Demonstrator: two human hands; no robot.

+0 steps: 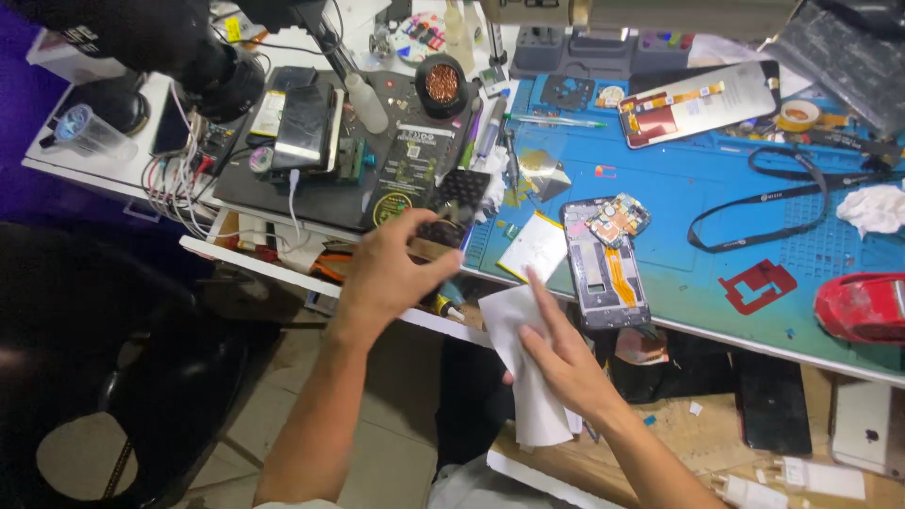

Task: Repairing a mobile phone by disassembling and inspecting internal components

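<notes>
Okay, person at a cluttered repair bench, blue work mat (698, 198) as landmark. Left hand (391, 273) sits just off the mat's near-left corner, fingers curled shut around a small dark part with a perforated black piece (460, 193) sticking up from it; exact kind of part hard to tell. Right hand (561, 353) is below the mat's front edge, holding a white tissue (523, 377) pinched between thumb and palm, index finger stretched out toward the mat. Tissue hangs down off the table edge.

On the mat near its front edge, just beyond the right index finger: an opened phone frame (603, 269) with an orange flex cable, a small circuit board (617, 219) resting on its top end. Beside it to the left, a white rectangular piece (534, 247). Far back on the mat, a phone screen panel (698, 102) and a tape roll (798, 115). Black strap (773, 193) loops across the mat's right half. Crumpled white tissue (872, 207) and a red object (863, 306) at the mat's right edge. Left of the mat, a black pad (377, 170) with phones, a copper wire cleaner (440, 85) and a clear bottle (366, 102).
</notes>
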